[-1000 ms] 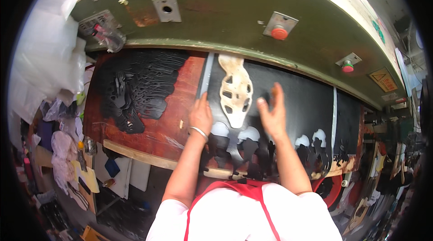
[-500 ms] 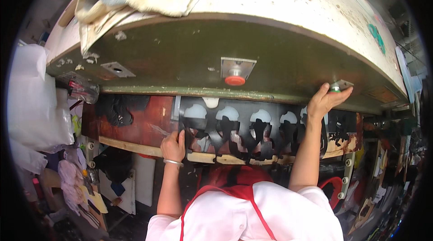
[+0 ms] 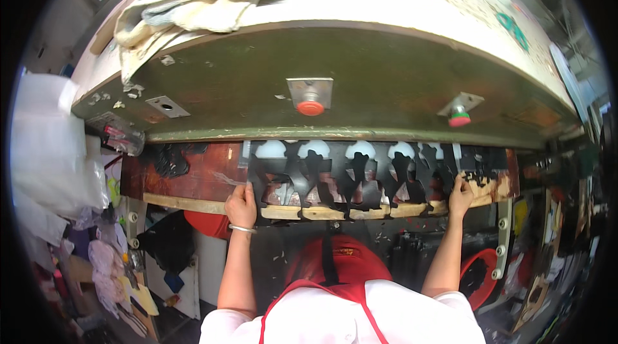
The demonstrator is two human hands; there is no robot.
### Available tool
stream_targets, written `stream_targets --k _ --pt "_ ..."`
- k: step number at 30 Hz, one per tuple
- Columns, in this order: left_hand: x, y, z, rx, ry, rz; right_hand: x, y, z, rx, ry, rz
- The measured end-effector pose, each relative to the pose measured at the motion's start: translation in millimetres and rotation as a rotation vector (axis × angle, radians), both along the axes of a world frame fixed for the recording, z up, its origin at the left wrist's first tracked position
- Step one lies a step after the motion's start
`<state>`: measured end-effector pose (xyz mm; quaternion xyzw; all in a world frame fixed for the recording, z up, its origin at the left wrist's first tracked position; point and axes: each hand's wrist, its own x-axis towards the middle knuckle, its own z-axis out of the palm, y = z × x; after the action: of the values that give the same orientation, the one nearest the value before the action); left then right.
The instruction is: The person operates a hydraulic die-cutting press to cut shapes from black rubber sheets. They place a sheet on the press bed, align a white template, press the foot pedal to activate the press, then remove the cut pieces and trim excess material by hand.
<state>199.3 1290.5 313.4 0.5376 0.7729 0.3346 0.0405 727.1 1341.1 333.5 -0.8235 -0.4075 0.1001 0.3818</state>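
A black sheet (image 3: pixel 344 186) with several large cut-outs lies on the reddish-brown board (image 3: pixel 215 167) under the green machine beam. Pale rounded pieces (image 3: pixel 360 149) show in a row along its far side. My left hand (image 3: pixel 241 207) is closed on the sheet's left edge, thumb on top and fingers curled under. At the right end, my right hand (image 3: pixel 460 197) pinches the sheet's edge, its fingertips partly hidden. Strips of the sheet overhang the board's pale wooden front edge. Above my right hand sits a push button (image 3: pixel 459 118) with green and red parts, which nothing touches.
The green beam (image 3: pixel 225 73) spans the far side, with a red push button (image 3: pixel 310 107) at its middle. Folded cloths (image 3: pixel 193 12) lie on top. Black scraps (image 3: pixel 170 160) rest at the board's left end. Plastic bags (image 3: pixel 55 144) hang at left; a red tub (image 3: pixel 483 276) stands lower right.
My right hand has left the button on the beam and come down toward me to the sheet's right edge. My left hand stays at the left edge.
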Motion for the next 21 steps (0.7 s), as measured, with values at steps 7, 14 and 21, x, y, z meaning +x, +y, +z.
stream_targets --k 7,14,21 --pt "0.4 -27.7 -3.5 -0.151 -0.424 -0.131 -7.3 -51.1 4.1 -0.085 0.219 -0.087" --pt "-15.7 -60.8 22.2 -0.327 -0.05 -0.146 -81.8 6.2 43.3 0.426 0.161 0.001" --pt "-4.4 -26.3 25.5 0.132 0.034 -0.268 -309.7 -23.8 38.2 -0.255 0.209 0.915"
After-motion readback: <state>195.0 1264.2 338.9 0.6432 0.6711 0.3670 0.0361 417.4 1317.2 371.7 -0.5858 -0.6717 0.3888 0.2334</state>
